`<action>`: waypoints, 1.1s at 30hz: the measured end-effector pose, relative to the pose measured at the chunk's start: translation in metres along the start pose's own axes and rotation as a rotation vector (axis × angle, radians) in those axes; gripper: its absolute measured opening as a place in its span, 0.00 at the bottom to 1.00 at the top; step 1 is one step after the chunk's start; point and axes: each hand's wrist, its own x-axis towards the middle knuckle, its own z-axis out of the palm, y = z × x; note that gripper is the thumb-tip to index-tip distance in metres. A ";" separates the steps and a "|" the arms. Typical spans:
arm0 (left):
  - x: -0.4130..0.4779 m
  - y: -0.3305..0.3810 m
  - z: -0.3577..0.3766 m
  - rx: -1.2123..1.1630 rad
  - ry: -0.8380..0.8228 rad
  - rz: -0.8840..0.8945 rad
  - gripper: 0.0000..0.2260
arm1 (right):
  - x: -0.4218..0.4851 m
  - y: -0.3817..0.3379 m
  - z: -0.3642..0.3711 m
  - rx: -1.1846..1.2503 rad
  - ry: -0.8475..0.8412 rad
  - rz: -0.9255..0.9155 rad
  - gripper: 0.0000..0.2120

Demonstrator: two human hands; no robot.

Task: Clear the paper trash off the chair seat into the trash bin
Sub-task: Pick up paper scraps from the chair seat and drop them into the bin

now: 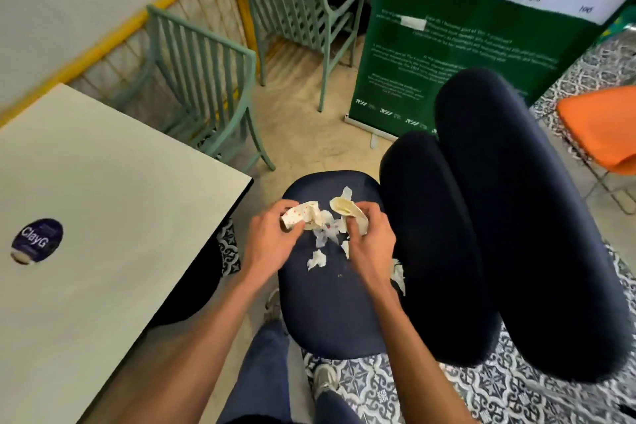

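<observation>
**Paper trash gathered in both hands on the chair seat**

The paper trash is seen lying on the dark blue chair seat [330,317], near its far half, with part of it already lifted in the hands. A crumpled white wrapper with red dots [302,215] is gripped by the left hand [272,239], whose fingers and thumb are curled round its near end. A crumpled cream-coloured paper [345,207] is pinched by the right hand [371,246], with the fingers bent over its lower edge. The two hands are held close together just above the seat, wrists apart and fingertips turned towards each other.

Between the hands a cluster of torn white scraps [326,234] is spread on the fabric. A smaller loose scrap [316,259] lies a little nearer the person, apart from the cluster. One more piece of white paper [398,274] is wedged at the right edge of the seat, where it meets the padded backrest [516,217].

To the left of the chair a pale worktop [103,203] is seen, with a round dark sticker [37,240] on it. Two green slatted chairs [206,76] stand beyond it, and a green banner [447,69] stands behind the backrest. An orange seat [600,129] shows at the right edge. Patterned floor tiles [395,392] are visible under the chair.
</observation>
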 end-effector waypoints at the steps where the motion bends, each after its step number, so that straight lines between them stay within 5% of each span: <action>1: -0.018 0.002 -0.011 -0.017 0.048 -0.021 0.15 | -0.013 -0.013 -0.006 0.012 -0.031 -0.040 0.09; 11: -0.196 -0.018 -0.106 -0.131 0.409 -0.243 0.16 | -0.129 -0.084 -0.018 0.063 -0.271 -0.285 0.07; 22: -0.417 -0.099 -0.186 -0.277 0.744 -0.480 0.15 | -0.312 -0.121 0.049 0.039 -0.630 -0.519 0.08; 33: -0.666 -0.195 -0.230 -0.257 0.950 -0.802 0.15 | -0.535 -0.128 0.125 -0.074 -0.989 -0.513 0.08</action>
